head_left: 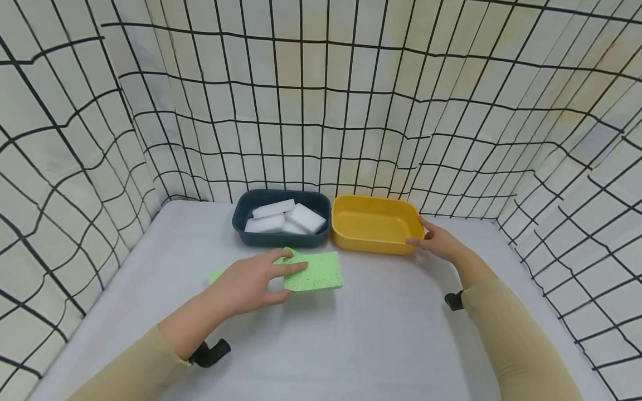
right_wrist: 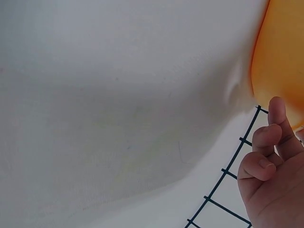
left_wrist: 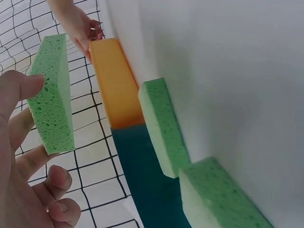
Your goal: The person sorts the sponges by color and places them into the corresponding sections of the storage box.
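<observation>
My left hand (head_left: 251, 281) pinches a light green sponge (head_left: 317, 273) between thumb and fingers, raised over the table in front of the two tubs. In the left wrist view the held sponge (left_wrist: 53, 95) shows its porous face, with the lower fingers loosely curled beside it. Two more green sponges (left_wrist: 164, 128) lie on the table by the dark tub, mostly hidden behind the left hand in the head view. My right hand (head_left: 440, 242) grips the right end of a yellow tub (head_left: 376, 245), thumb at its front corner and fingers at the rim. Nothing lies inside the yellow tub.
Left of the yellow tub and right beside it stands a dark blue tub (head_left: 281, 239) with several white sponge blocks (head_left: 307, 218). A black wire grid (head_left: 326, 122) rises behind the tubs and along both sides of the white table (head_left: 391, 334).
</observation>
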